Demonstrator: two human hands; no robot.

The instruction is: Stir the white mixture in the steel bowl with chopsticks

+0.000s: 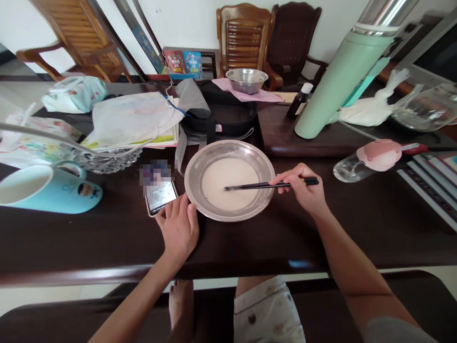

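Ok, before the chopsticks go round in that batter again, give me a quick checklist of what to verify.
1. Right hand grips the chopsticks: ok.
2. Chopstick tips sit in the white batter: ok.
3. Left hand steadies the steel bowl at its near-left rim: ok.
4. Phone lies close beside the bowl, splash risk: not ok.
5. Bowl flat on the dark table: ok.
6. Batter smooth, no lumps: cannot tell.

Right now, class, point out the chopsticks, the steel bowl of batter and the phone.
chopsticks [264, 185]: head view, mid-shaft over the batter.
steel bowl [194, 166]: head view, bare left rim.
phone [161, 196]: head view, lit screen.
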